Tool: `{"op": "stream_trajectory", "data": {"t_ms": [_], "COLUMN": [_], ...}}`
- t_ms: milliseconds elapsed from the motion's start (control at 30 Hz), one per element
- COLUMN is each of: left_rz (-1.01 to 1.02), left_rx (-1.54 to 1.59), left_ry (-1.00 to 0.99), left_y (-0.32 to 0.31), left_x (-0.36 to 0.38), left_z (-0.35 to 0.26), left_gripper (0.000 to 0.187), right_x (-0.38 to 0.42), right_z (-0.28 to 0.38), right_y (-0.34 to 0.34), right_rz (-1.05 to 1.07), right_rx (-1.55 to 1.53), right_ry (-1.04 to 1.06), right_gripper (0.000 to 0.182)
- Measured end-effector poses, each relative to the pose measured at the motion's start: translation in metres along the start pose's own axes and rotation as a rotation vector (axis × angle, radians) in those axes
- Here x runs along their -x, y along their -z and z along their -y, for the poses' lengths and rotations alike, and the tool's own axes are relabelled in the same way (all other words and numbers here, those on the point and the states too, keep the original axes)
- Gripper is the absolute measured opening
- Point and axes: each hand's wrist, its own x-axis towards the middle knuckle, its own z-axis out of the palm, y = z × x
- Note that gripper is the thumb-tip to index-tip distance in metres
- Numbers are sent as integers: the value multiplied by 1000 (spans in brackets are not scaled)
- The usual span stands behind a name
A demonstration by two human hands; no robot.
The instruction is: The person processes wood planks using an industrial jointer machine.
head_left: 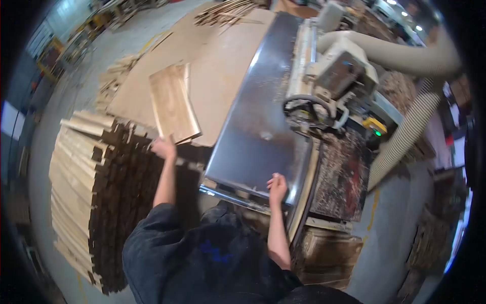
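Observation:
My left hand [164,148] is at the near corner of a wooden board [172,101], fingers bent around its edge and thumb against it. The board is light brown with visible grain and lies over a tan sheet surface. A narrow wood strip [191,109] runs along its right side. Over the near end of a shiny metal machine table [248,147], my right hand [276,187] hovers with loosely bent, slightly parted fingers and nothing visible in it.
A tall stack of wooden strips [76,177] stands at left. Right of the metal table is a saw machine [334,81] with a thick dust hose [405,137]. Sawdust and chips [339,172] cover its side. Loose strips [228,12] lie at the far end of the tan sheet [217,66].

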Motion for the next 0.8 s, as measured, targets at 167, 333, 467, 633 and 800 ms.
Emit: {"op": "stream_trajectory", "data": {"t_ms": [167, 333, 467, 633, 800], "left_rz": [676, 527, 682, 1111, 1152], "left_rx": [1006, 880, 905, 837, 364], "left_ry": [15, -179, -222, -218, -976], "left_y": [-20, 51, 53, 84, 118], "left_x": [-53, 45, 159, 252, 284], "left_z": [43, -4, 31, 72, 61], "left_gripper": [58, 64, 61, 71, 134], "right_x": [62, 78, 86, 122, 170], "right_z": [-16, -38, -26, -5, -28], "right_y": [32, 33, 39, 59, 84], "right_rz": [87, 205, 366, 413, 417], "right_rx": [-194, -191, -182, -269, -397], "right_ry": [-121, -81, -311, -617, -635], "right_gripper": [22, 28, 33, 38, 37]}}
